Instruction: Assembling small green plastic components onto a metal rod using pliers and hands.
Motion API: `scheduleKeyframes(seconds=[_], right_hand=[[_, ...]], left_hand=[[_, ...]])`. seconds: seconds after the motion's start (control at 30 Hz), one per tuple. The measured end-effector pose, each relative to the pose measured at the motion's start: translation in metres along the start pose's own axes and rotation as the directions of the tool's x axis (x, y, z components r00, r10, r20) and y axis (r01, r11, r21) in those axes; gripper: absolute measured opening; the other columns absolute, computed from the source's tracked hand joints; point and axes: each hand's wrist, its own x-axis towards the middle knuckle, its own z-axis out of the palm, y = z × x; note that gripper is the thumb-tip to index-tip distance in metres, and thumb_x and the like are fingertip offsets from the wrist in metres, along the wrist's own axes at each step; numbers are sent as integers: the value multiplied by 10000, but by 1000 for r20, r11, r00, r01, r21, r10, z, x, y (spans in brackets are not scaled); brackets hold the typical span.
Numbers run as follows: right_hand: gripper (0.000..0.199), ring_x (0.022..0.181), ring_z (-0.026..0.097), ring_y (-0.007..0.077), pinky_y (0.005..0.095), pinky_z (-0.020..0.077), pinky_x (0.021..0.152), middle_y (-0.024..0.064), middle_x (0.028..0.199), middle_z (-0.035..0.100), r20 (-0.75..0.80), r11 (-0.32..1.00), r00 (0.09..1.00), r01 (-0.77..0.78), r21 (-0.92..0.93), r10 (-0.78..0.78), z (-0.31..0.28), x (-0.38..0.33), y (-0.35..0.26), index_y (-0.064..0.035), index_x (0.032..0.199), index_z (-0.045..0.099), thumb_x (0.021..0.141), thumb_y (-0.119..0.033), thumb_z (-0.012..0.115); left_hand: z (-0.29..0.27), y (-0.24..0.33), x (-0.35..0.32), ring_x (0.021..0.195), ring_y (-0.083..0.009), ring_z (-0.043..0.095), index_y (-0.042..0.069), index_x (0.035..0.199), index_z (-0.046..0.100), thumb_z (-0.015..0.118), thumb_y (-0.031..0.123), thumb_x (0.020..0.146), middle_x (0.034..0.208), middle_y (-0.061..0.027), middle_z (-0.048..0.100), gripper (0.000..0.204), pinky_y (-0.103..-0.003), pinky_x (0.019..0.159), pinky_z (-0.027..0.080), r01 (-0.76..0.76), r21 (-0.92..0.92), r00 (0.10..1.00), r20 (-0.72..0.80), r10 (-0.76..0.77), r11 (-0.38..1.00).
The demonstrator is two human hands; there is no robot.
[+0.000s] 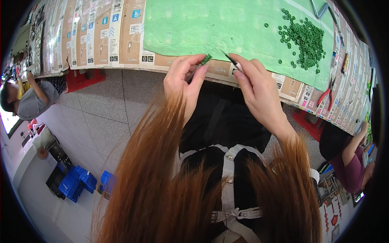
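My left hand (184, 73) is closed, pinching a short ribbed row of green rings (206, 59) between thumb and forefinger at the table's front edge. Part of a dark rod-like piece (189, 77) shows under those fingers; whether the rings sit on it is hidden. My right hand (259, 83) grips a slim, dark, pointed tool (232, 60), its tip aimed up and left, a little apart from the rings. Farther right, a pile of small green rings (307, 42) lies on a light green sheet (182, 24), with a few loose ones around it.
Red-handled pliers (326, 97) lie at the table's right, near a small yellowish-brown tool (345, 63) and metal tools (322, 10). Printed cardboard (97, 36) covers the table. A person sits at left (34, 97), another at right (350, 166). Blue bins (75, 182) stand lower left.
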Motion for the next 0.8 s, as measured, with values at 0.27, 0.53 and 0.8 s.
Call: scheduleKeyframes(seconds=[0.27,0.53,0.8], right_hand=[[427,680,562,319,401,470,583,120,832,516,23,991,1000,19,-132,-17,14,-7,9,-89,1272,440,854,-56,519],[523,597,561,288,360,487,498,95,820,512,10,974,994,106,-202,-106,27,-7,14,-106,1290,425,789,-15,543],[555,592,568,271,351,497,506,89,818,511,52,947,995,101,-305,-89,30,-5,10,-82,1285,428,750,1,551]], left_hand=[[4,-15,9,814,-211,548,56,926,650,647,14,753,827,-57,596,178,-325,747,422,-402,566,878,14,479,720],[10,-22,10,807,-216,539,88,885,665,684,39,719,795,-33,580,175,-331,732,393,-347,509,904,-43,426,787],[7,-17,8,762,-212,538,89,904,658,679,46,732,771,-37,551,178,-339,700,387,-337,529,912,-21,409,779]])
